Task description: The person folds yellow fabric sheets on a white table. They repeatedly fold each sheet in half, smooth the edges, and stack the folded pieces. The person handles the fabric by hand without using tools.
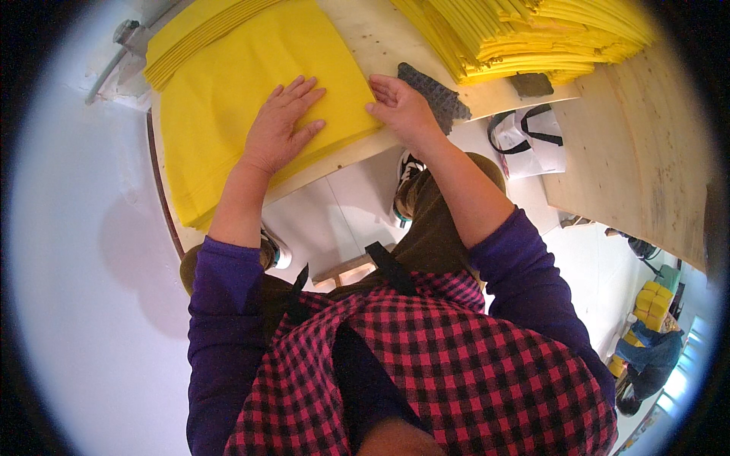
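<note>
**Yellow sheet stack under both hands: handling notes**

Observed from the head view: the left hand (280, 129) lay flat on the top sheet of a yellow sheet stack (228, 99), fingers (304, 87) spread and released, pressing down and gripping nothing. The right hand (401, 108) sat at the stack's right edge, fingers loosely curled against that edge; I could not tell whether they pinched a sheet or only touched it.

The stack rested on a pale wooden counter (357, 30), its near corner overhanging the counter's front edge.

Judgement on handling: the sheets looked thin, light and floppy, likely a soft non-woven or foam-like material. A single sheet would sag if lifted by one corner, and the top layers could slide over each other. Best hold, in my view, would be at the free right edge or the near corner, with the flat palm keeping the rest down.

Surroundings: a second, taller pile of yellow sheets (532, 34) stood farther right on the counter, well apart from the hands. A dark grey textured pad (435, 95) lay just beside the right hand, touching or nearly touching it; it crowded the stack's right edge. A white bag with black handles (528, 140) lay on the floor below. A metal fitting (125, 34) showed at upper left.
</note>
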Motion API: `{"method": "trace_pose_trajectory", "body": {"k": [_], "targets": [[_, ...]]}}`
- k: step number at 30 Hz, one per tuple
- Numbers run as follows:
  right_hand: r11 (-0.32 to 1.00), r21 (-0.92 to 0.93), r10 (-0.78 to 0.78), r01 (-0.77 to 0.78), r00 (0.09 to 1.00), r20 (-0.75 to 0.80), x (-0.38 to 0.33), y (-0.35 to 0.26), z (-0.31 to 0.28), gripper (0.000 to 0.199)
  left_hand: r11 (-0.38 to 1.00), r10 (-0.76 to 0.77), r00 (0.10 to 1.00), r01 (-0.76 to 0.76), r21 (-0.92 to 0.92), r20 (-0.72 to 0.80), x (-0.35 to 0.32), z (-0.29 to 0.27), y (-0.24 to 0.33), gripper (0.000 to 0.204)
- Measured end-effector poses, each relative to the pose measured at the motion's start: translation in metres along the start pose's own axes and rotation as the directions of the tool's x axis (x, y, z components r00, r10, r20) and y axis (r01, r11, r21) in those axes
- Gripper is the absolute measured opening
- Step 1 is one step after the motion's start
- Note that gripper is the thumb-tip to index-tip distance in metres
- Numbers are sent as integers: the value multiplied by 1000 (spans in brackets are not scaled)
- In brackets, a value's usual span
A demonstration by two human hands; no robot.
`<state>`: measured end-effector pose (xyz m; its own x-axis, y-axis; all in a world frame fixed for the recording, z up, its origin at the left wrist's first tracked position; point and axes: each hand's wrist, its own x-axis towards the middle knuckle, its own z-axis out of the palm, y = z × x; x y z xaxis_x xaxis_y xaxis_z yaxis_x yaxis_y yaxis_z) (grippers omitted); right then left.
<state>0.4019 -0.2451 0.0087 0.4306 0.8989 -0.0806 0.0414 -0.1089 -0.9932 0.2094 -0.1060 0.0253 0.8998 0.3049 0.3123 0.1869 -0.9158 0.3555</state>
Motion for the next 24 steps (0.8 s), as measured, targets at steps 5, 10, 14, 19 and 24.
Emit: {"method": "trace_pose_trajectory", "body": {"k": [5,10,14,19,24], "targets": [[1000,0,18,-18,1000,3,-1,-1,1,53,1000,2,1000,-2,-5,-3,0,1,-1,48],[998,61,13,-14,1000,26,0,1,1,55,1000,0,1000,0,-8,0,0,1,0,48],[996,94,-7,5,1000,24,3,8,0,55,1000,2,1000,-2,-7,0,0,1,0,49],[994,111,6,-10,999,33,6,13,-1,55,1000,2,1000,-2,1,0,0,1,0,49],[996,86,-2,0,1000,28,5,12,-1,54,1000,1,1000,-1,6,-2,1,2,0,49]]}}
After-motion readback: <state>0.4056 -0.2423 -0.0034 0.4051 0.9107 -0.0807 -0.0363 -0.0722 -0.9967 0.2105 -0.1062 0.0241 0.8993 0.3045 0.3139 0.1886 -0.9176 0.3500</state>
